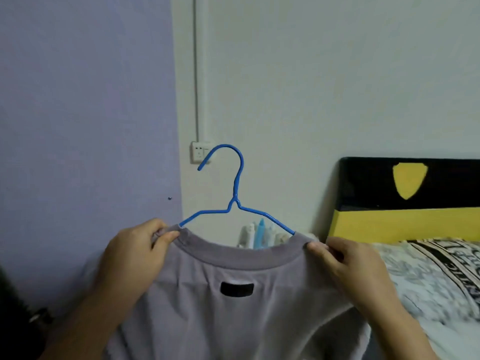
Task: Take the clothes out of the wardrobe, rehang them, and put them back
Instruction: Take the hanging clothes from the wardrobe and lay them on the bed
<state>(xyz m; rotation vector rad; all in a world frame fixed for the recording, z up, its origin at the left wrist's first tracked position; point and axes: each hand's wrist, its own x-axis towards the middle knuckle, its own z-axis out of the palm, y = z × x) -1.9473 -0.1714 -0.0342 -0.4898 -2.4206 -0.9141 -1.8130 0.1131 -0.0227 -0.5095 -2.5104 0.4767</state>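
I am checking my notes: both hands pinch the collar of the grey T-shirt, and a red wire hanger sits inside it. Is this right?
Not quite: the head view shows the wire hanger is blue, not red. Left hand and right hand do pinch the grey T-shirt collar.

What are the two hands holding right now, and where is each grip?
Both hold the grey shirt by its collar: the left hand pinches the left end, the right hand the right end. The blue hanger sits inside the neck opening.
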